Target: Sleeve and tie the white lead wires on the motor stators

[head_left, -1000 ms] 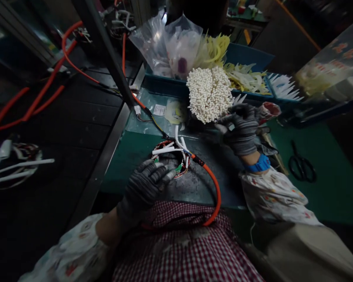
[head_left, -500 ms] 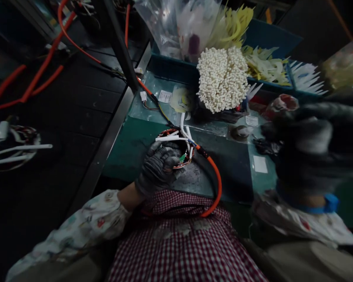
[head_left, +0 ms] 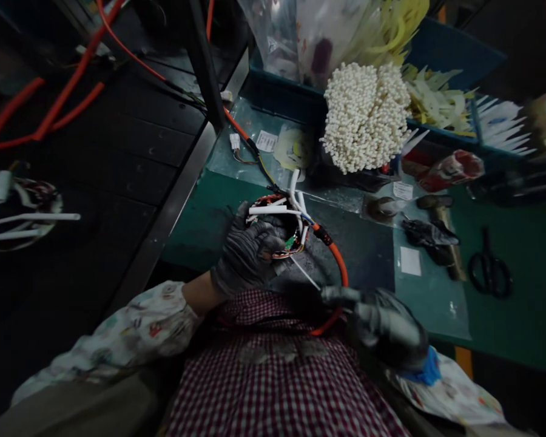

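Observation:
My left hand [head_left: 250,252], in a grey glove, is closed around the near left side of a ring-shaped wire coil [head_left: 273,254]. White sleeving tubes [head_left: 268,210] and a bit of green show in the coil, and a thick orange cable [head_left: 339,261] runs out of it toward my lap. My right hand [head_left: 373,318], gloved and smeared by motion, is lower right of the coil. From its fingertips a thin white stick [head_left: 306,272] points up and left, its far end close to the coil's lower edge. Whether that end touches the coil I cannot tell.
A big bundle of white-tipped sticks [head_left: 366,118] stands behind the coil, near a blue bin [head_left: 273,100] and yellow strips [head_left: 437,100]. To the right lie a hammer-like tool [head_left: 450,243] and black scissors [head_left: 489,273]. Another wire coil [head_left: 50,197] sits at far left.
My right hand has swept from the far right down and left to beside the coil, and the thin white stick now shows at its fingers. My left hand keeps its hold; the view has shifted slightly.

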Demonstrator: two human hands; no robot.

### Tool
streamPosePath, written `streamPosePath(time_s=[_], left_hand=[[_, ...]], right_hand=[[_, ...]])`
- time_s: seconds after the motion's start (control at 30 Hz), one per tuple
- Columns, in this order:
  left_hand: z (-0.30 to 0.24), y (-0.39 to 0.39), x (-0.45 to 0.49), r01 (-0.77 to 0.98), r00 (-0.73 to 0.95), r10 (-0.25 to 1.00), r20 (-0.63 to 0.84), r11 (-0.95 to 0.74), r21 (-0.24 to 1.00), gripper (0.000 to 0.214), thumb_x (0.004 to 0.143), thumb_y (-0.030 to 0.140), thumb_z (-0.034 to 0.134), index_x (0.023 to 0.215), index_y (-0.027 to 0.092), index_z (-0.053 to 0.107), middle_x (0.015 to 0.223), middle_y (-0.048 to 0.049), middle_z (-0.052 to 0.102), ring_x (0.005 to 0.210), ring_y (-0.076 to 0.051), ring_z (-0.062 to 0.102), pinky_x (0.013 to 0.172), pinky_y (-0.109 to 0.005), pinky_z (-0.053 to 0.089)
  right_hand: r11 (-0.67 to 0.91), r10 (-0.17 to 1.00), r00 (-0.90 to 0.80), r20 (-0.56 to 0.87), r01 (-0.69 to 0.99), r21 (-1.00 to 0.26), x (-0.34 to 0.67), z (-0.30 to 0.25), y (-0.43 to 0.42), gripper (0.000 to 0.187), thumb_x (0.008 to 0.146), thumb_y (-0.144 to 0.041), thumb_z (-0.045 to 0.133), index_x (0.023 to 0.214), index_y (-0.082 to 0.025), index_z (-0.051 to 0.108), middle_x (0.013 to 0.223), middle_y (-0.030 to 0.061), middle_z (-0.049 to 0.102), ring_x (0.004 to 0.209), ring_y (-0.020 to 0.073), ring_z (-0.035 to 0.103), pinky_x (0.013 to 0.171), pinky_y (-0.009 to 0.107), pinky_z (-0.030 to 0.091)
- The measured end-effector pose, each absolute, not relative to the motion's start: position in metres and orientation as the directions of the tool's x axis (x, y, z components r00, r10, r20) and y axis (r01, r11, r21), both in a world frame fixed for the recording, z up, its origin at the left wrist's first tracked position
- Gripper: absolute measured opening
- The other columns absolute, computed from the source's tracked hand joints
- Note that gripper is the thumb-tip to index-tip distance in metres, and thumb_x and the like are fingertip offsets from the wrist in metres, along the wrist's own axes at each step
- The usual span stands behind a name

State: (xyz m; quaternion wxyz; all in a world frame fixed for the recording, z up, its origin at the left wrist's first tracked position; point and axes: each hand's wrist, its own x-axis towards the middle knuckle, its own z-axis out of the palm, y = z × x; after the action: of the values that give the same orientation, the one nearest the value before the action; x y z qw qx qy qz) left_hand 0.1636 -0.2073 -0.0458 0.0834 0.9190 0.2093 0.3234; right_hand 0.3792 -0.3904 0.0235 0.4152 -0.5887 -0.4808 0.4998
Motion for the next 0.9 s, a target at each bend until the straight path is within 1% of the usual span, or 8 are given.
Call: streamPosePath(time_s=[0.1, 0.23, 0.3, 0.43, 0.53, 0.63, 0.7, 0.9], left_hand=[[-0.045, -0.206, 0.163, 0.316, 0.713, 0.436, 0.549, -0.899, 0.303, 0.019, 0.099, 0.046, 0.066, 0.099, 0.027, 0.069, 0.098, -0.0017, 0.08, 0.099, -0.027, 0.077, 0.131, -0.066, 0.042], [-0.044, -0.205, 0.164, 0.258, 0.697, 0.424, 0.578, -0.901, 0.35, 0.017, 0.101, 0.042, 0.068, 0.1, 0.025, 0.07, 0.106, -0.004, 0.083, 0.108, -0.028, 0.08, 0.134, -0.065, 0.038], [-0.044, -0.205, 0.165, 0.245, 0.693, 0.432, 0.577, -0.894, 0.375, 0.018, 0.1, 0.042, 0.071, 0.102, 0.024, 0.072, 0.113, -0.006, 0.084, 0.114, -0.029, 0.08, 0.135, -0.067, 0.034], [-0.044, -0.205, 0.167, 0.22, 0.664, 0.443, 0.602, -0.886, 0.408, 0.014, 0.098, 0.038, 0.074, 0.104, 0.025, 0.075, 0.115, -0.0046, 0.085, 0.115, -0.029, 0.081, 0.134, -0.066, 0.035], [-0.042, -0.205, 0.169, 0.225, 0.666, 0.444, 0.599, -0.886, 0.406, 0.015, 0.1, 0.04, 0.073, 0.102, 0.026, 0.075, 0.113, -0.0047, 0.085, 0.112, -0.028, 0.082, 0.132, -0.063, 0.039], [-0.04, -0.205, 0.169, 0.211, 0.67, 0.429, 0.606, -0.893, 0.398, 0.012, 0.097, 0.037, 0.076, 0.101, 0.025, 0.076, 0.112, -0.0045, 0.086, 0.112, -0.028, 0.082, 0.131, -0.062, 0.041], [-0.039, -0.204, 0.168, 0.221, 0.679, 0.44, 0.587, -0.886, 0.407, 0.012, 0.096, 0.036, 0.077, 0.104, 0.027, 0.078, 0.116, -0.0036, 0.086, 0.116, -0.028, 0.081, 0.131, -0.063, 0.04], [-0.039, -0.204, 0.166, 0.26, 0.703, 0.468, 0.536, -0.87, 0.419, 0.015, 0.097, 0.041, 0.075, 0.102, 0.026, 0.077, 0.112, -0.0036, 0.085, 0.112, -0.027, 0.081, 0.129, -0.062, 0.043]], right_hand=[[-0.111, 0.99, -0.058, -0.131, 0.268, -0.957, 0.38, 0.013, -0.382, 0.035, 0.108, -0.049, 0.064, 0.126, -0.028, 0.084, 0.078, 0.0042, 0.081, 0.062, 0.02, 0.076, 0.061, 0.032, 0.065], [0.053, 0.997, 0.02, 0.077, 0.558, -0.828, 0.375, -0.006, -0.334, 0.03, 0.102, -0.05, 0.072, 0.12, -0.029, 0.082, 0.109, 0.0071, 0.086, 0.092, 0.0251, 0.082, 0.081, 0.038, 0.067], [0.084, 0.992, 0.017, 0.126, 0.658, -0.749, 0.374, -0.005, -0.308, 0.031, 0.103, -0.051, 0.069, 0.118, -0.026, 0.082, 0.105, 0.0083, 0.085, 0.09, 0.0259, 0.08, 0.08, 0.036, 0.064], [0.087, 0.995, -0.097, 0.008, 0.851, -0.519, 0.373, 0.013, -0.274, 0.03, 0.109, -0.043, 0.064, 0.106, -0.02, 0.082, 0.079, 0.0077, 0.08, 0.068, 0.0218, 0.071, 0.062, 0.031, 0.049], [0.122, 0.991, -0.134, 0.027, 0.778, -0.617, 0.37, 0.018, -0.269, 0.029, 0.108, -0.039, 0.063, 0.098, -0.019, 0.081, 0.072, 0.0041, 0.077, 0.059, 0.0166, 0.064, 0.057, 0.029, 0.044], [0.132, 0.984, 0.034, 0.178, 0.535, -0.834, 0.368, 0.013, -0.275, 0.023, 0.105, -0.038, 0.068, 0.095, -0.022, 0.082, 0.082, 0.0035, 0.083, 0.068, 0.0183, 0.073, 0.065, 0.03, 0.057], [0.114, 0.981, 0.107, 0.162, 0.359, -0.927, 0.37, 0.013, -0.279, 0.018, 0.104, -0.036, 0.07, 0.103, -0.025, 0.085, 0.097, 0.0035, 0.087, 0.085, 0.0214, 0.08, 0.078, 0.034, 0.065], [0.063, 0.998, -0.031, 0.058, 0.217, -0.974, 0.383, 0.018, -0.283, 0.011, 0.093, -0.03, 0.084, 0.102, -0.023, 0.086, 0.097, 0.0025, 0.088, 0.085, 0.0212, 0.082, 0.078, 0.032, 0.068]])
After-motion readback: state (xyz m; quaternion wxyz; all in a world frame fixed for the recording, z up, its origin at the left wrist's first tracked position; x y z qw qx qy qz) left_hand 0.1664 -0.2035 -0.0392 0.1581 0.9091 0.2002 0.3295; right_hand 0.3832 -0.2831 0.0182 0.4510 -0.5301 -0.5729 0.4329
